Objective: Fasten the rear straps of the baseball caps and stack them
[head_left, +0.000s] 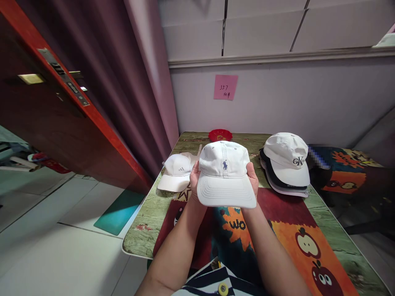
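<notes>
A white baseball cap (pixel 224 164) with a small blue horse-rider emblem is held up over the table, its brim facing me. My left hand (pixel 194 181) grips its left side, fingers mostly hidden behind the cap. On the opposite side my right hand (pixel 252 179) holds it the same way, with the thumb showing at the edge. To the left lies another white cap (pixel 177 170) with a grey three-stripe logo. A stack on the right has a white "CK" cap (pixel 286 154) on top, with a black cap (pixel 274 176) and lighter brims beneath.
The wood-patterned table (pixel 138 234) bears a colourful printed runner (pixel 290 205). A red scalloped dish (pixel 220 135) sits near its back edge by the wall. A pink note (pixel 226 87) is stuck above. At left stand a purple curtain (pixel 123 82) and a dark red door (pixel 61 123).
</notes>
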`<state>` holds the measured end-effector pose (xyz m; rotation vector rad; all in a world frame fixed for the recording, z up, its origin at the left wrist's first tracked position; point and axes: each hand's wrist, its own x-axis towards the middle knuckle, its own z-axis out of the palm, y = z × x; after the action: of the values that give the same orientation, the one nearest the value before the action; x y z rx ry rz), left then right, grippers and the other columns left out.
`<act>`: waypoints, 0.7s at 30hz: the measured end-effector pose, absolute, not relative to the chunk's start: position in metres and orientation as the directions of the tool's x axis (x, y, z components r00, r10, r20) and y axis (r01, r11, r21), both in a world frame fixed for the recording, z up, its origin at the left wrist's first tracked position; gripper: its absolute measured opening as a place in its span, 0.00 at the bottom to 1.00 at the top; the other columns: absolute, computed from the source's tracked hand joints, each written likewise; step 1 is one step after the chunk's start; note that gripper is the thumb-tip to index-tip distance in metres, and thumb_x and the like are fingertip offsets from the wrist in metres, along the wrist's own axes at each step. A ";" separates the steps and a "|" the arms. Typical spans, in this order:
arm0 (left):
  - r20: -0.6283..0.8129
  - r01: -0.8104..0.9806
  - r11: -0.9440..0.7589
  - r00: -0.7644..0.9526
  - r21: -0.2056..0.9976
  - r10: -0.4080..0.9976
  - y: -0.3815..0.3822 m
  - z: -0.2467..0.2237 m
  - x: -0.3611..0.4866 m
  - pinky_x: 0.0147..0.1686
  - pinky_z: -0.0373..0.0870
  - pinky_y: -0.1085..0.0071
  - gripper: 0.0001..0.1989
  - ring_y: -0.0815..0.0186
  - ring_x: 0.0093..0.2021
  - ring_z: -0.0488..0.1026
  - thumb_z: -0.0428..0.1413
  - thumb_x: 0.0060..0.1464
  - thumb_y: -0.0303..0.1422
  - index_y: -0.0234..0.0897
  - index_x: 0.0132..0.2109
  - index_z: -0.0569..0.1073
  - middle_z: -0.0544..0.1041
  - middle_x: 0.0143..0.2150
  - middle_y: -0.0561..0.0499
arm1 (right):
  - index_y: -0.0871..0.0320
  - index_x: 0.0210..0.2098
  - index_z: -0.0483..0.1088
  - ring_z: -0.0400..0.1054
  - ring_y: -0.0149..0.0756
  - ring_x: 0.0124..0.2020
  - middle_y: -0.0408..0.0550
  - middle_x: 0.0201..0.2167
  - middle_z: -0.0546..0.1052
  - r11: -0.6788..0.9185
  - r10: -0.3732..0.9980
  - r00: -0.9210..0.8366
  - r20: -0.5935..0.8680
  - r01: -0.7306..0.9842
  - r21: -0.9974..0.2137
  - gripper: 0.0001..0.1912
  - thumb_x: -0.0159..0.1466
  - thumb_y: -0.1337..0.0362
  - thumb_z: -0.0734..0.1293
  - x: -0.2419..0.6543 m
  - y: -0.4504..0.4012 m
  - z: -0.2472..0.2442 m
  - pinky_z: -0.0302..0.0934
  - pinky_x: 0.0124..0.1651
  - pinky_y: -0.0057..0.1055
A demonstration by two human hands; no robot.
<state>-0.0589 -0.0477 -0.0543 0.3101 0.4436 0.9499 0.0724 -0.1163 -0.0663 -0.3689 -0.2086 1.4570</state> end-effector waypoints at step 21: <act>-0.057 -0.817 0.237 0.244 0.526 0.968 -0.046 -0.035 -0.063 0.58 0.72 0.54 0.31 0.52 0.61 0.73 0.42 0.64 0.56 0.39 0.57 0.75 0.79 0.57 0.45 | 0.62 0.58 0.70 0.77 0.44 0.51 0.55 0.50 0.82 0.044 0.974 0.112 -0.199 -0.948 -0.316 0.29 0.67 0.47 0.66 0.047 -0.171 -0.062 0.72 0.54 0.40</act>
<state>-0.0625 -0.0457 -0.0351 0.4330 0.4129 1.2712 0.0472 -0.1707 -0.0619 -0.4130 -0.0762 1.4701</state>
